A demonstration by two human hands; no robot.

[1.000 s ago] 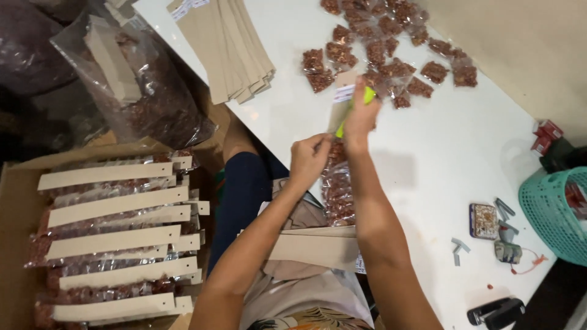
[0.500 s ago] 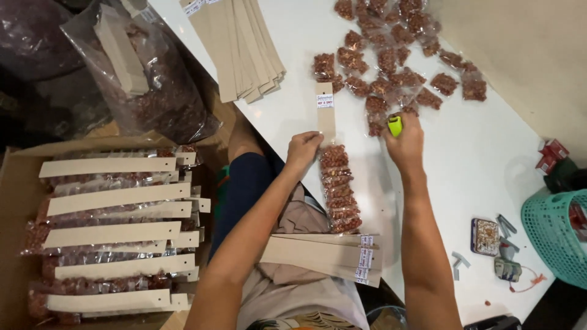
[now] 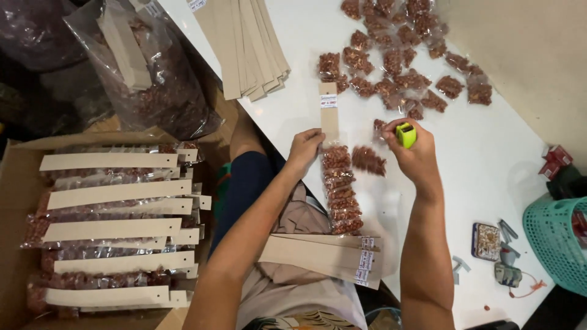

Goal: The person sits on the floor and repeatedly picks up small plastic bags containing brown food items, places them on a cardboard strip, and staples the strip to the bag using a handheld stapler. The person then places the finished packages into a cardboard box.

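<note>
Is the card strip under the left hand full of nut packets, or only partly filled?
Partly filled: packets cover the card strip below the left hand; its top is bare.

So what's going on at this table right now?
A person is fixing small packets of nuts along a cardboard strip on the white table. The left hand steadies the strip beside the packets on it; the right hand grips a green stapler. Loose packets lie beyond.
</note>
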